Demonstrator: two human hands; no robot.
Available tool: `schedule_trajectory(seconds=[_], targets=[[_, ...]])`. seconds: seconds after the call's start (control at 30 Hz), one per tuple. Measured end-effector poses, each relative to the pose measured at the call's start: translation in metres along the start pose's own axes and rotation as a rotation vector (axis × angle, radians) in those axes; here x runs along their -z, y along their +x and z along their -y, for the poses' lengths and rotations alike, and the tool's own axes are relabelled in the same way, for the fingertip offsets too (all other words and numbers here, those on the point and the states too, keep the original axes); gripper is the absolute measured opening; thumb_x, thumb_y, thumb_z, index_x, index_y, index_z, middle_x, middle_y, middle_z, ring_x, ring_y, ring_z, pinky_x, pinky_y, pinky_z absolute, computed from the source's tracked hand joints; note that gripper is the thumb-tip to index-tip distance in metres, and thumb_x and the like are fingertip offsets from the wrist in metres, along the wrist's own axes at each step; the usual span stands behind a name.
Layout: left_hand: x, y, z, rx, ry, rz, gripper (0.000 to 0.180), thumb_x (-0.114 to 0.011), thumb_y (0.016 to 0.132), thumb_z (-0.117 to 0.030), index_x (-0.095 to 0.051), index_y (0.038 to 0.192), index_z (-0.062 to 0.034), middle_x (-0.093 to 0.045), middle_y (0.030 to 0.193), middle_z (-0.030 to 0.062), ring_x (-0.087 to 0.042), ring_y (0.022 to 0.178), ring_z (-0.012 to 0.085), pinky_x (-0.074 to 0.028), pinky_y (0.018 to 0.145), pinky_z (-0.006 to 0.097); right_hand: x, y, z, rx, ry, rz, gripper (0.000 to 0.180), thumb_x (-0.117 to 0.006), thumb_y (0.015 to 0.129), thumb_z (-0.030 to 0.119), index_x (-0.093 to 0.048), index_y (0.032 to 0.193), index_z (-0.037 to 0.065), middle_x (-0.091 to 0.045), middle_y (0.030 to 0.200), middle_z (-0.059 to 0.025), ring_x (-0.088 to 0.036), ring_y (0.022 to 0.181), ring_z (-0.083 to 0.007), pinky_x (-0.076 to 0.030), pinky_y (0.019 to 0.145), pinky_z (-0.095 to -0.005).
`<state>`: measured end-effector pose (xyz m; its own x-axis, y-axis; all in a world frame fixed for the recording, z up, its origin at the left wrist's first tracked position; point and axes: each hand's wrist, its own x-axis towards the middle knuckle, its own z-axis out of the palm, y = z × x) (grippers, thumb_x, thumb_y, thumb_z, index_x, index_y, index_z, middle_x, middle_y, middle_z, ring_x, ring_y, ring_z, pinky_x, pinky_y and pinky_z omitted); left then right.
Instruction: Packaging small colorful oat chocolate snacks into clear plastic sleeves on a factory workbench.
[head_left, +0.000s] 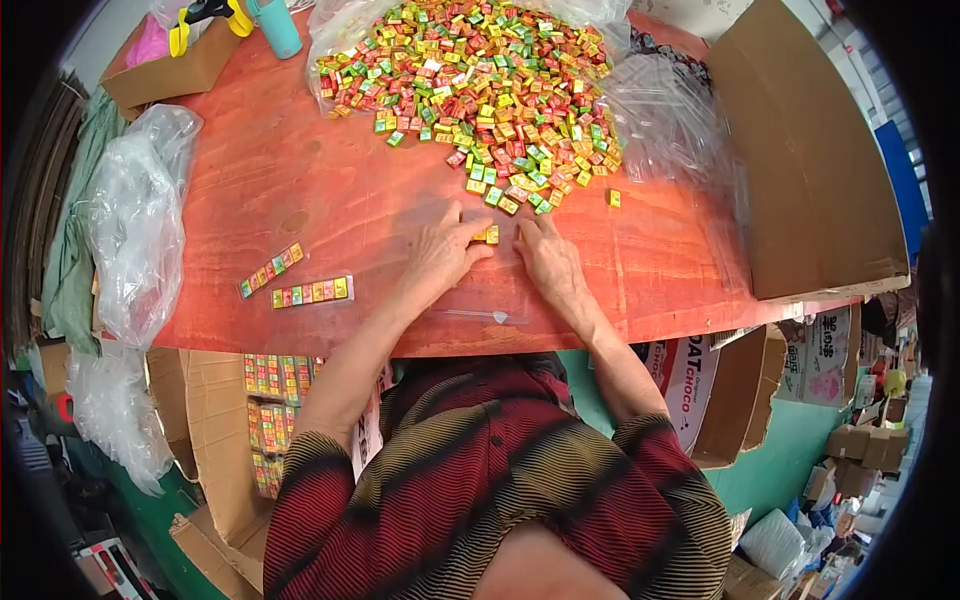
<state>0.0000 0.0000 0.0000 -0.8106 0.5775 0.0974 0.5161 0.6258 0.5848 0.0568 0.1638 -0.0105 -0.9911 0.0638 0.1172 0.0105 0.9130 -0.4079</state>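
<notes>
- Nearest the camera is the person's striped red-and-olive knitted shirt [480, 480]; beside it on the left stands an open brown cardboard carton [215, 450] with neat rows of small wrapped sweets stacked inside.
- Both forearms reach over the near edge of the worn red-orange wooden table [300, 190].
- The left hand [438, 252] lies knuckles up, its fingertips pinching or nudging a short yellow row of little square wrapped sweets [488, 235]; the grip itself is partly hidden, so I cannot tell how firm it is.
- The right hand [548, 258] rests flat just beside that row, fingers loosely spread toward it and apparently touching nothing else.
- A thin clear plastic sleeve [480, 315] lies flat between the wrists near the table edge; I judge that a forearm could sweep it off.
- To the left lie two finished strips of mixed-colour sweets [310, 291]; an elbow moving out could scatter them.
- Further off sits the big loose heap of red, green and yellow wrapped sweets [480, 90] on crinkled clear plastic; strays already trail toward the hands, and a careless pull could bring more sliding down into the row being gathered.
- A large brown cardboard flap [810, 170] leans on the right.
</notes>
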Motion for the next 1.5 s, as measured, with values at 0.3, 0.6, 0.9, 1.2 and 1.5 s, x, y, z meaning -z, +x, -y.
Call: schedule_trajectory(seconds=[0.3,0.6,0.9,1.2,1.5], targets=[[-0.014,0.001,0.000,-0.062,0.017,-0.115,0.026,-0.068,0.069,-0.019,-0.064,0.095,-0.0146,-0.049,0.085,0.0103,-0.054,0.079,0.0281,-0.043,0.066,0.040,0.008,0.023,-0.011,0.085,0.132,-0.029,0.022,-0.057,0.076,0.011,-0.055,0.097,0.009,-0.055,0.085,-0.0162,-0.058,0.073,-0.0351,-0.047,0.059,-0.0416],[-0.012,0.005,0.000,-0.096,0.008,-0.094,0.026,-0.067,0.070,-0.021,-0.064,0.095,-0.0162,-0.049,0.085,0.0099,-0.054,0.082,0.0280,-0.044,0.068,0.039,0.006,0.051,-0.020,0.159,-0.118,-0.087,0.016,-0.051,0.079,0.011,-0.052,0.093,0.003,-0.056,0.080,-0.0173,-0.059,0.068,-0.0344,-0.048,0.056,-0.0419],[-0.011,0.003,0.003,-0.088,-0.005,-0.073,0.027,-0.066,0.071,-0.021,-0.063,0.097,-0.0166,-0.049,0.086,0.0096,-0.054,0.083,0.0282,-0.043,0.068,0.040,0.019,-0.005,-0.025,0.029,-0.020,-0.045,0.024,-0.058,0.079,0.023,-0.051,0.092,0.004,-0.060,0.080,-0.0165,-0.058,0.068,-0.0353,-0.046,0.055,-0.0423],[-0.010,-0.001,0.002,-0.070,0.007,-0.093,0.026,-0.066,0.071,-0.020,-0.064,0.097,-0.0157,-0.049,0.086,0.0087,-0.054,0.082,0.0273,-0.043,0.068,0.040,0.017,0.026,-0.007,0.070,0.075,-0.147,0.016,-0.055,0.080,0.019,-0.055,0.082,0.003,-0.058,0.078,-0.0168,-0.058,0.065,-0.0346,-0.046,0.054,-0.0425],[-0.009,0.002,-0.001,-0.085,-0.005,-0.084,0.026,-0.067,0.070,-0.020,-0.064,0.095,-0.0161,-0.049,0.086,0.0085,-0.054,0.083,0.0271,-0.043,0.067,0.040,-0.002,0.101,-0.006,0.146,-0.230,-0.077,0.010,-0.049,0.077,0.007,-0.056,0.083,0.005,-0.056,0.081,-0.0174,-0.060,0.068,-0.0317,-0.048,0.055,-0.0402]])
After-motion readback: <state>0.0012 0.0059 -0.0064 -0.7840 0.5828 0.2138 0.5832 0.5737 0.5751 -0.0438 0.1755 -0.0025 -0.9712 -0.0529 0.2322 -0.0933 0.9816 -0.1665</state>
